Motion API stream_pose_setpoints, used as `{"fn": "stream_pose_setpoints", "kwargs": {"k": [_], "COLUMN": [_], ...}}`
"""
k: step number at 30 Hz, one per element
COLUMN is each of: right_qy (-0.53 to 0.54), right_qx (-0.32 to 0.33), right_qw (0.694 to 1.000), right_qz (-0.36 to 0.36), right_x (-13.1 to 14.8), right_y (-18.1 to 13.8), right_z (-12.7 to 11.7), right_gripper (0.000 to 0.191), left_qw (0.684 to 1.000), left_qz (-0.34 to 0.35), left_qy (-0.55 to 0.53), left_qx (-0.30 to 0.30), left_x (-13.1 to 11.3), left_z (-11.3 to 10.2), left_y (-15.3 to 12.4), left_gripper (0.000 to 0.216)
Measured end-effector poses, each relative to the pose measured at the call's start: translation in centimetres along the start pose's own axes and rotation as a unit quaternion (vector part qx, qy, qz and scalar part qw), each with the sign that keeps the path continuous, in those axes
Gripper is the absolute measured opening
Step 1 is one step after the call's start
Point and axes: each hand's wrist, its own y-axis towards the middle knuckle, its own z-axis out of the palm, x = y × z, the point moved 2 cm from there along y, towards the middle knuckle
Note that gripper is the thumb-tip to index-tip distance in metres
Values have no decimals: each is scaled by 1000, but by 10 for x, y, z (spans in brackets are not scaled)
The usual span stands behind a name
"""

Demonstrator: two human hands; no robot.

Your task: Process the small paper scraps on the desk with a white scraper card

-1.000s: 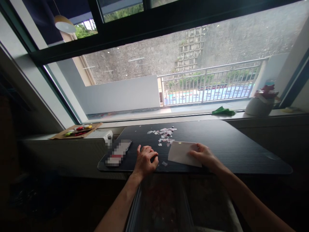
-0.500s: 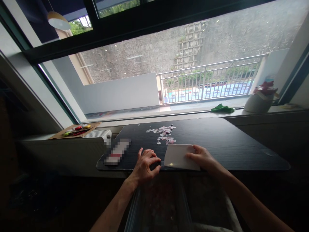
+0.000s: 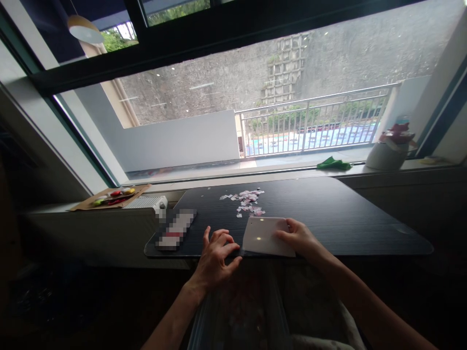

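Note:
My right hand (image 3: 297, 238) grips a white flat card-like scraper (image 3: 264, 236) by its right side, and the card lies tilted at the near edge of the black table (image 3: 346, 214). My left hand (image 3: 216, 253) rests on that near edge just left of the card, fingers spread and curved, holding nothing. A heap of small pink and white paper scraps (image 3: 247, 203) lies on the table just beyond the card. Below the table edge, between my arms, a clear plastic bag (image 3: 241, 311) hangs open with scraps inside.
A blurred-out flat object (image 3: 176, 229) lies on the table's left end. On the sill sit a cardboard piece with coloured bits (image 3: 111, 197), a white box (image 3: 149, 202), a green cloth (image 3: 333, 164) and a white pot (image 3: 388, 150). The window is behind.
The card has slid left and toward the near edge, and the loose scrap that lay before it is gone. My left hand has drawn back to the edge with its fingers spread.

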Motion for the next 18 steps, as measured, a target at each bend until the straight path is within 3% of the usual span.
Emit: {"fn": "stream_pose_setpoints", "kwargs": {"k": [9, 18], "right_qy": [30, -20], "right_qx": [34, -8], "right_qw": [999, 999], "right_qz": [-2, -32], "right_x": [3, 12], "right_y": [-15, -17], "right_z": [-7, -5], "right_gripper": [21, 18], "left_qw": [1000, 1000], "left_qz": [10, -20], "left_qy": [-10, 12], "left_qx": [-11, 15], "left_x": [-8, -11], "left_z": [-5, -1], "left_y": [-10, -1], "left_gripper": [10, 12]}}
